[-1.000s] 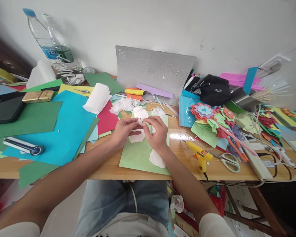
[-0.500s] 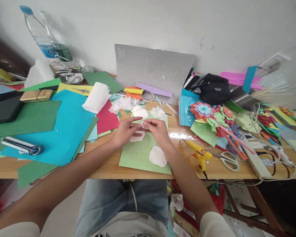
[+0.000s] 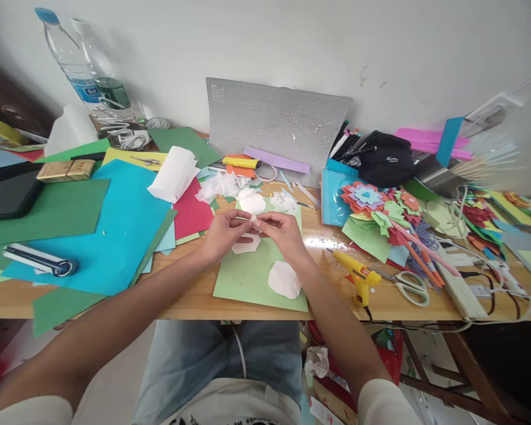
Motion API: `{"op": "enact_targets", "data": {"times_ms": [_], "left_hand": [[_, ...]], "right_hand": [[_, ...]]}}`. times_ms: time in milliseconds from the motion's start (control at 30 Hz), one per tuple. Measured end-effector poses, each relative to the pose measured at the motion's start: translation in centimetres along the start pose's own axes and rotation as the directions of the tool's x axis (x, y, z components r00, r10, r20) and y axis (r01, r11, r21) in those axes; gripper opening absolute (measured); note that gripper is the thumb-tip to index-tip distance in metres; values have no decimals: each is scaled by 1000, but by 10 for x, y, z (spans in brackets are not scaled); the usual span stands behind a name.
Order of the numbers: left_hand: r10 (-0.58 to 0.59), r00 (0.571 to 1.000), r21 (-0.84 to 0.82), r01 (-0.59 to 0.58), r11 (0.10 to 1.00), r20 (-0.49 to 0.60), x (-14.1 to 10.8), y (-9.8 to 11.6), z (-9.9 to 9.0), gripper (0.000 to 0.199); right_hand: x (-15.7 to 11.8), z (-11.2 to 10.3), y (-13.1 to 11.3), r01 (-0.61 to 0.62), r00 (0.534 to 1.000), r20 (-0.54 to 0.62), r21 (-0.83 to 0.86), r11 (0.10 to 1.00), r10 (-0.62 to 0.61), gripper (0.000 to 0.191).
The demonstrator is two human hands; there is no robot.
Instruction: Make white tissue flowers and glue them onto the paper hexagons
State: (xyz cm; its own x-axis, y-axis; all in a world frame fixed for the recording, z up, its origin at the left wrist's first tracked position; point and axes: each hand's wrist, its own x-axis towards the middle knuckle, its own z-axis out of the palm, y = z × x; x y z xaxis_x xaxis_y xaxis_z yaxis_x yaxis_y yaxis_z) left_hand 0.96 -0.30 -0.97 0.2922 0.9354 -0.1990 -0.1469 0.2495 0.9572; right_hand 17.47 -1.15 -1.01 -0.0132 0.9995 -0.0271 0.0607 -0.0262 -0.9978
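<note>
Between the fingertips of my left hand (image 3: pixel 226 235) and my right hand (image 3: pixel 279 229) is a small piece of white tissue paper (image 3: pixel 253 219), mostly covered by the fingers. Both hands pinch it above a light green sheet of paper (image 3: pixel 248 280). On that sheet, one rounded white tissue piece (image 3: pixel 285 280) lies beside my right wrist. Another white piece (image 3: pixel 246 244) is partly hidden under my left fingers, and a third (image 3: pixel 252 202) lies just beyond the hands.
A yellow glue gun (image 3: pixel 357 273) and scissors (image 3: pixel 409 287) lie to the right, near paper flowers (image 3: pixel 365 195). Behind are tissue scraps (image 3: pixel 221 186), a yellow cutter (image 3: pixel 241 162) and a grey cutting mat (image 3: pixel 274 124). Blue paper (image 3: pixel 115 230) and a stapler (image 3: pixel 39 260) are left.
The left fingers have drawn in towards the right fingertips, and both hands now meet at the small tissue piece. The things on the table stay where they were.
</note>
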Motion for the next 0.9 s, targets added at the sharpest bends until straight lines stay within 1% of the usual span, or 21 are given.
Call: {"op": "enact_targets", "data": {"times_ms": [67,200,300,433,567,767,900], "left_hand": [[2,1000,0,-2,1000,11,0,-1,-1,37],[29,999,9,-30,1000,36,1,0,-2,33],[62,997,8,-62,998,45,1,0,-2,29],[99,994,-14,-99,995,38,0,0,-1,25],[131,991,2,-131,991,27,0,1,0,23],[144,989,10,-145,989,37,2,-2,0,22],[156,987,18,-157,987,31,2,-2,0,22]], "right_hand": [[1,-1,2,-1,1000,-2,5,1000,1,26],[2,-1,2,-60,998,-4,67,996,61,25],[1,-1,-1,-97,995,17,105,990,95,23],[-1,-4,-7,-113,992,67,170,979,103,24],[-2,-4,-10,-115,992,76,172,978,103,27],[-1,-4,-7,-107,993,75,160,981,96,24],[-1,-5,-7,-90,994,75,167,982,78,26]]}}
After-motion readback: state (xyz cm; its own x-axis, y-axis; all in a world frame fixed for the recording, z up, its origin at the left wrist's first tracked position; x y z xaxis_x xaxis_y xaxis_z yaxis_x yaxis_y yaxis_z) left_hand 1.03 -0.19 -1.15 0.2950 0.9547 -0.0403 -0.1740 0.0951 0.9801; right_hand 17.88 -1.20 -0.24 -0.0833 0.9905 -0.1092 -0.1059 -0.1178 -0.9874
